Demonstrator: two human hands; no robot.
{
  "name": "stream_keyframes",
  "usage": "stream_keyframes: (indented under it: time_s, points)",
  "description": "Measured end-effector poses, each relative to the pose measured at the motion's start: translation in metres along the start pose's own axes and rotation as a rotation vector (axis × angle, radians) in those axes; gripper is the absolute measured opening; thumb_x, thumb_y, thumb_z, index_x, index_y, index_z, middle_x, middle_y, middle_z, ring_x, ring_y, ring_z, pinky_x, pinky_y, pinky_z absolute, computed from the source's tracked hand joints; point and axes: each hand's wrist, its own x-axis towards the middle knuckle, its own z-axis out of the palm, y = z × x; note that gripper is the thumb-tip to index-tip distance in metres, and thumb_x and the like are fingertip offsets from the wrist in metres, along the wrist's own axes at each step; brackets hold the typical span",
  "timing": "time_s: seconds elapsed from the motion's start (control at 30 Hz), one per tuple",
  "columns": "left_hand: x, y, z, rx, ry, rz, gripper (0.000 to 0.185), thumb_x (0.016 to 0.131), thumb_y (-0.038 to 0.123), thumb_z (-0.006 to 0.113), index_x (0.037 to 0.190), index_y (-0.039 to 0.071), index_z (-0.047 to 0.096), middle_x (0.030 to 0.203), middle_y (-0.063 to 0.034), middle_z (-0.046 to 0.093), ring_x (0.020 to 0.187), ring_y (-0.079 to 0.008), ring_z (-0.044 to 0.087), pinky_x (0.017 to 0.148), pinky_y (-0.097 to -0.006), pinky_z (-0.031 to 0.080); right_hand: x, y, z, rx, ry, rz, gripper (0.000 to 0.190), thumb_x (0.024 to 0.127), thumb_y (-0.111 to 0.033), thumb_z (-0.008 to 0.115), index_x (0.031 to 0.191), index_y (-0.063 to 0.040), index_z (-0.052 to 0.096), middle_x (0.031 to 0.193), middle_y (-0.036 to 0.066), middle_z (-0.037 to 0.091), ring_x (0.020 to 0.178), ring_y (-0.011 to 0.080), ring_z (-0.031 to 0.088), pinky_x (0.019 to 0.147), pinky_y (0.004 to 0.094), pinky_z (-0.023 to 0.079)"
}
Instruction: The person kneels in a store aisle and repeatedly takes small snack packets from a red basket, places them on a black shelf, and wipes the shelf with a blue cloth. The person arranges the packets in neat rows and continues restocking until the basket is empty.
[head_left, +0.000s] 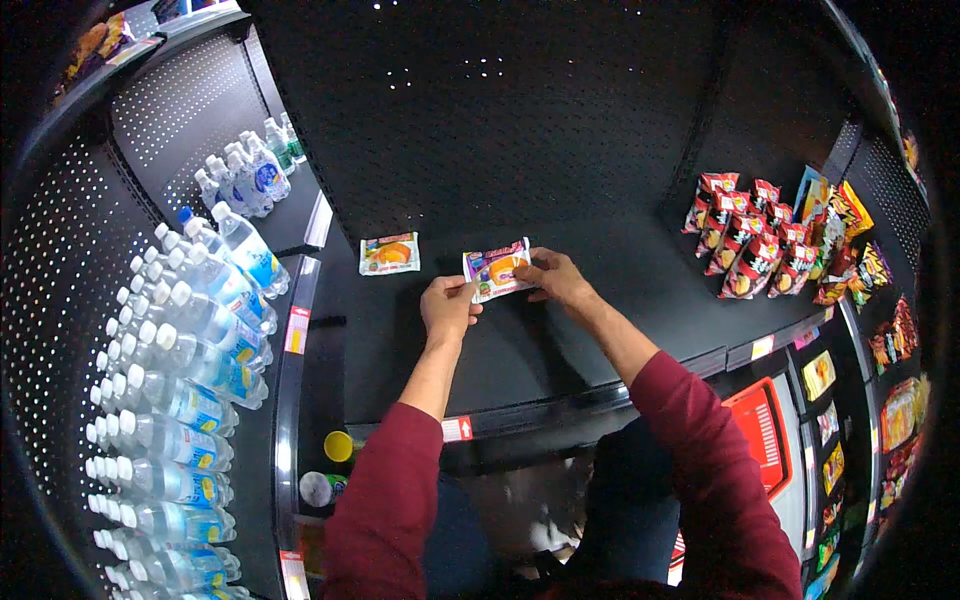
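Note:
Between my two hands is a small packaged snack (495, 271) in a white, purple and orange wrapper, held above a black shelf (615, 315). My left hand (448, 307) grips its lower left corner. The fingers of my right hand (553, 276) pinch its right side. A similar snack packet (390, 253) with a green and white wrapper lies on the shelf, to the left of my hands and apart from them.
Rows of clear plastic bottles (187, 450) fill the left shelf, with smaller bottles (247, 176) behind. Red chip bags (750, 255) stand at the shelf's right end. A price tag (457, 429) marks the front edge. A red-rimmed basket (761, 435) is at lower right.

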Motion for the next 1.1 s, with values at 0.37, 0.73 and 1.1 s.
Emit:
stream_keyframes:
  time_s: [0.37, 0.73, 1.1]
  points:
    - [0.044, -0.025, -0.009, -0.094, 0.136, 0.039, 0.025, 0.091, -0.001, 0.067, 0.115, -0.004, 0.069, 0.097, -0.0129, 0.071, 0.078, -0.0161, 0.071, 0.055, -0.0251, 0.059, 0.077, 0.030, 0.042, -0.337, 0.240, -0.184, 0.062, 0.078, -0.015, 0.087, 0.129, 0.002, 0.058, 0.101, 0.016, 0.071, 0.082, 0.0188, 0.069, 0.071, 0.0306, 0.057]
    - [0.078, -0.038, -0.006, 0.059, 0.104, 0.118, 0.043, 0.091, 0.009, 0.070, 0.131, -0.006, 0.061, 0.122, -0.0153, 0.065, 0.097, -0.0184, 0.066, 0.077, -0.0284, 0.060, 0.090, 0.024, 0.054, -0.174, 0.182, -0.176, 0.051, 0.093, -0.008, 0.069, 0.140, -0.002, 0.050, 0.111, 0.015, 0.071, 0.087, 0.0185, 0.071, 0.063, 0.0285, 0.058]
    - [0.085, -0.047, 0.000, 0.209, 0.096, 0.262, 0.053, 0.085, 0.013, 0.077, 0.132, -0.006, 0.060, 0.118, -0.0126, 0.065, 0.097, -0.0177, 0.066, 0.084, -0.0288, 0.054, 0.087, 0.018, 0.051, -0.147, 0.148, -0.102, 0.034, 0.097, -0.008, 0.061, 0.131, -0.002, 0.063, 0.113, 0.009, 0.071, 0.094, 0.0160, 0.069, 0.069, 0.0296, 0.060]
